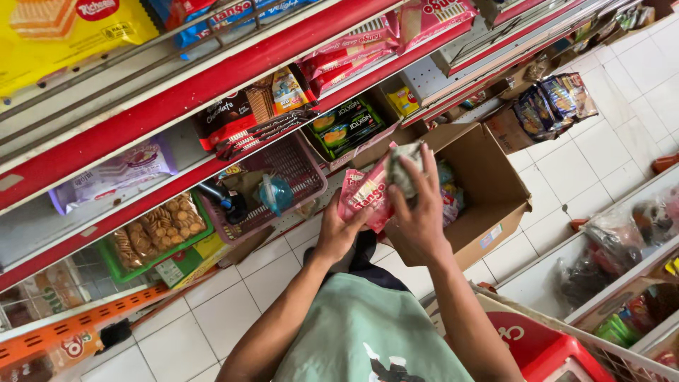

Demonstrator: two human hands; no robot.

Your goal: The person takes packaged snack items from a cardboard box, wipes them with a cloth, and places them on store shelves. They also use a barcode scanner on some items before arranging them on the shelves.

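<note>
Far left on the red-edged shelves (pixel 177 95): a yellow wafer pack (pixel 67 32) up top, a pale purple packet (pixel 117 173) one tier down, then a green tray of round biscuits (pixel 159 230) on the lowest tier. Further right, a pink plastic basket (pixel 297 166) holding a blue bottle (pixel 274 192), with dark green snack boxes (pixel 348 127) just above and beside it.

Near the middle, over white floor tiles (pixel 212 318): left hand (pixel 338 230), fingers curled up under the lower edge of a pink snack packet (pixel 364 194), closed around it from below. Packet glossy, pink-red with white lettering and a white panel, crinkled, tilted with its upper end leaning right, held in the air in front of the shelves and just above the near-left corner of an open cardboard box (pixel 488 191).

Just right of that: right hand (pixel 417 209), back of the hand towards the camera, fingers spread over the packet's upper right part and clamped onto a greyish, crumpled wrapper (pixel 404 168) pressed against it. Both hands touching the packet, one at each side.

Behind and right, box flaps open, colourful packets showing inside. Further right, a bundle of dark snack packs (pixel 555 102) resting on another carton. Bottom right, a red basket (pixel 541 346) and clear bags of goods (pixel 615 247) on a low white shelf.
</note>
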